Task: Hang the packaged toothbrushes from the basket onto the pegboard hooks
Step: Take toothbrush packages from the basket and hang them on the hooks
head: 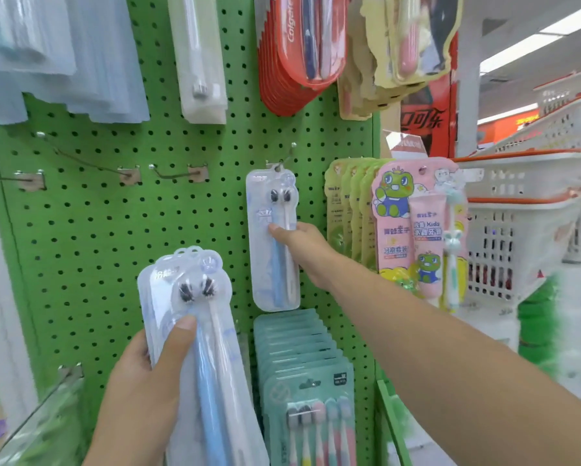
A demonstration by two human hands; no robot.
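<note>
The right hand (297, 242) pinches a clear toothbrush pack (273, 240) at mid-height, apparently steadying it so its top hole seats on a hook (287, 158) of the green pegboard (114, 213). The left hand (151, 375), thumb clamped across the front, holds a stack of matching packs (195, 317) low and ready. No basket shows.

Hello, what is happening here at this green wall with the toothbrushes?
A person is stocking a green pegboard in a shop. The right hand grips a clear two-toothbrush pack whose top hole sits at a metal hook; whether it is fully on is hard to tell. The left hand holds a stack of the same packs, waiting to be hung. Several hooks to the left are bare.
</note>
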